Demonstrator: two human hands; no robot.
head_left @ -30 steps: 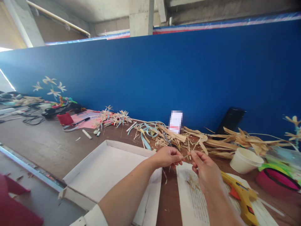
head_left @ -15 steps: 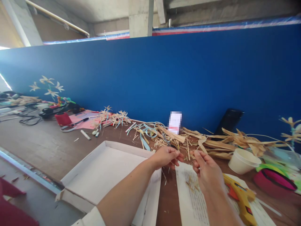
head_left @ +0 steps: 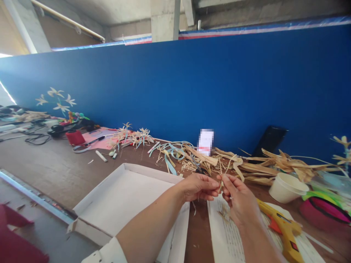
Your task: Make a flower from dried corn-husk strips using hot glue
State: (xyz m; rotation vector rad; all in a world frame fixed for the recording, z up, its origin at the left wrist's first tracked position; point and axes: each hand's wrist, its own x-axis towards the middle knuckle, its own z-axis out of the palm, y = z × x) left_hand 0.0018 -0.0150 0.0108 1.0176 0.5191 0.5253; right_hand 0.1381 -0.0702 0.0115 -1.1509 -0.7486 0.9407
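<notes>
Thin pale strip (head_left: 221, 186) slants between the two hands, above the desk (head_left: 197, 235). Right hand (head_left: 238, 193): grip pinched on it. Left hand (head_left: 199, 187): fingertips at the strip; cannot tell whether closed on it. Step looks like fine fingertip work; next move probably calls for light, steady pressure. Printed sheet (head_left: 229, 235) below grip; glue gun (head_left: 286, 230) rightward, handle cut off. Strip's lower end lost among fingers.
</notes>
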